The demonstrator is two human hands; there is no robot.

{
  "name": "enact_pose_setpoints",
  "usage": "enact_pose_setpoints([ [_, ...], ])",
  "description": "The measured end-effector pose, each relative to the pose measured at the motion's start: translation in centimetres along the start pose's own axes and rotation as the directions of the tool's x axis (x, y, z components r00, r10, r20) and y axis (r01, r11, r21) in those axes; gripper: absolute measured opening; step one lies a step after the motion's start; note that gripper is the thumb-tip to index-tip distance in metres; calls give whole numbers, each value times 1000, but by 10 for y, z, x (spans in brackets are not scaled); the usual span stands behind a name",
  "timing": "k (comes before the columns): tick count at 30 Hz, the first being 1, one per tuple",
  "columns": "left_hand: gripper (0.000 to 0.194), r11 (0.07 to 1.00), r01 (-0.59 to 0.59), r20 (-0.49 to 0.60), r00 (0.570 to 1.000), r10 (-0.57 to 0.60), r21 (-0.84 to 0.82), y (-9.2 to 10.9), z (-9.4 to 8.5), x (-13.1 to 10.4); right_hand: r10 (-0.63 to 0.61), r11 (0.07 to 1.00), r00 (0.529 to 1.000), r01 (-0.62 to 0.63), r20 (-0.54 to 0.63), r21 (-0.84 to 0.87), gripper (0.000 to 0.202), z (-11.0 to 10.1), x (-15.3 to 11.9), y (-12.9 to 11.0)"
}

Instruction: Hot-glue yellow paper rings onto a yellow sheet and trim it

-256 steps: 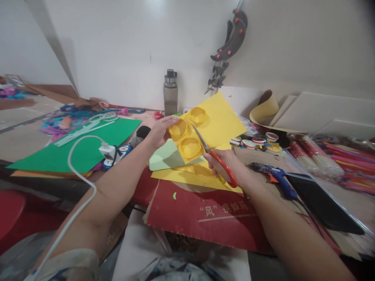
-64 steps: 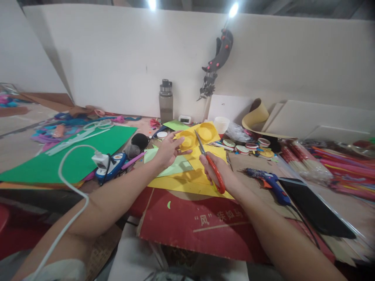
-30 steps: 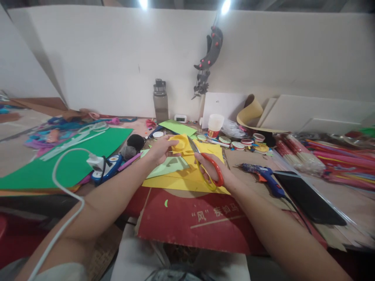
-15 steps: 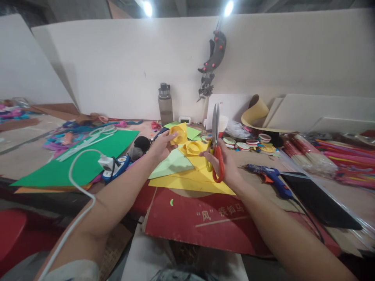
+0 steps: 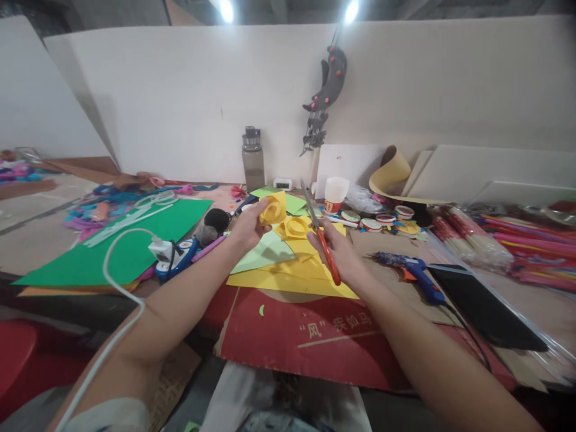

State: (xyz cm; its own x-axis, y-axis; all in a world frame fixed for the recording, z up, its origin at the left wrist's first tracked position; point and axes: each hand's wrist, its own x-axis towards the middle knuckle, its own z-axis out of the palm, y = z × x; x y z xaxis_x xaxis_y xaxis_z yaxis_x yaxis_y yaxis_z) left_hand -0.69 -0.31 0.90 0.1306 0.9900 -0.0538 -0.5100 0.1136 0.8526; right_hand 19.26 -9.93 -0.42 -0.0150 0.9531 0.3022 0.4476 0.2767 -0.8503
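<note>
My left hand (image 5: 252,227) pinches a small piece of yellow paper (image 5: 273,208) with a curled, ring-like cut in it. A pair of scissors (image 5: 324,247) with red handles is in my right hand (image 5: 338,249), blades pointing up and slightly left, apart from the paper piece. Between the hands a curled yellow paper scrap (image 5: 294,227) rests on the stack. Beneath lie yellow sheets (image 5: 288,284) and a pale green sheet (image 5: 263,255). They sit on a red printed board (image 5: 270,336), where a tiny green crescent (image 5: 261,310) lies.
On the right are a blue glue gun (image 5: 418,273), a black tablet-like slab (image 5: 490,309) and bundled pipe cleaners (image 5: 535,240). A bottle (image 5: 253,161) and a paper cup (image 5: 335,193) stand behind. Leftward are green sheets (image 5: 112,255), a power strip (image 5: 177,261) and a white cable (image 5: 108,258).
My right hand has turned the scissors, so the blades now lean left instead of standing upright, uncovering the paper cup. The left hand keeps the paper piece, slightly turned.
</note>
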Motion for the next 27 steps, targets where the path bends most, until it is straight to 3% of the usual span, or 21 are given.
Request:
enact_pose_setpoints([
  [5,30,998,-37,124,991,42,-47,-1,2,-6,-14,1000,1000,14,8,-19,54,4,1,0],
  [9,42,995,-77,204,975,88,-63,0,4,-9,82,994,992,-87,93,61,53,5,-2,1],
  [15,46,995,-103,201,974,102,-3,-11,2,-4,142,974,986,-155,85,165,50,9,-4,-4],
  [21,51,994,-39,216,976,17,101,-28,-5,-2,116,953,993,-119,26,279,46,12,-5,-6],
  [27,49,990,-72,270,962,38,119,-28,-6,-4,87,922,996,-87,17,376,44,12,-6,-6],
])
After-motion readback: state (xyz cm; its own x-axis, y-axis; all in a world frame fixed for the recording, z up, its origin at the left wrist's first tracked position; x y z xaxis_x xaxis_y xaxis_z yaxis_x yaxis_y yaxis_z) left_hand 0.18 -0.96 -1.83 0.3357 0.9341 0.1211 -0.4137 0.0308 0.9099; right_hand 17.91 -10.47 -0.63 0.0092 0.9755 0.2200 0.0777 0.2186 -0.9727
